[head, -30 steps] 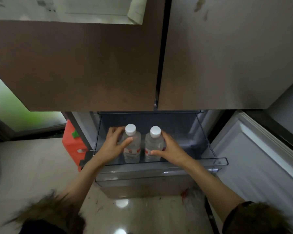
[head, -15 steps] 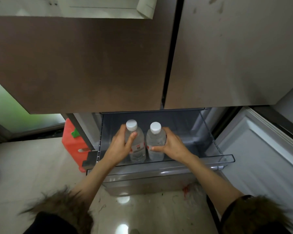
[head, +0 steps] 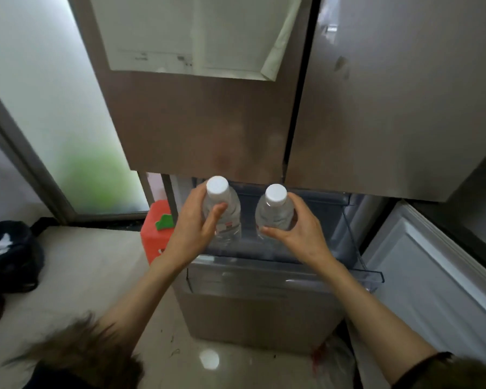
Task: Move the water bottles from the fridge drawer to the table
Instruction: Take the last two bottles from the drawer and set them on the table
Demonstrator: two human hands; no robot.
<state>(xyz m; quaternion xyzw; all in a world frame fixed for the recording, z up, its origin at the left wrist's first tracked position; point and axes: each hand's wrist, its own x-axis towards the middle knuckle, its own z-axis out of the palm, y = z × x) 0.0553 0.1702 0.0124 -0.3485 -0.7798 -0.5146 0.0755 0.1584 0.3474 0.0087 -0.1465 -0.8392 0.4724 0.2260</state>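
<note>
Two clear water bottles with white caps are held upright above the pulled-out fridge drawer [head: 359, 272]. My left hand [head: 195, 230] grips the left bottle [head: 226, 213], which has a red and white label, with the thumb across its front. My right hand [head: 299, 233] grips the right bottle [head: 274, 211] from its right side. Both bottles are lifted so their caps reach the lower edge of the upper fridge doors. The clear plastic drawer below looks bare where they stood. No table is in view.
The brown upper fridge doors [head: 208, 130] are closed, with a paper sheet [head: 197, 35] stuck on the left one. The lower fridge door [head: 438, 279] hangs open at right. A red box [head: 156, 237] stands left of the drawer, a dark bag [head: 10, 255] on the tiled floor.
Both hands have lifted the two bottles up out of the drawer, and they now sit higher and closer to me. My head has tilted up, showing more of the fridge doors.
</note>
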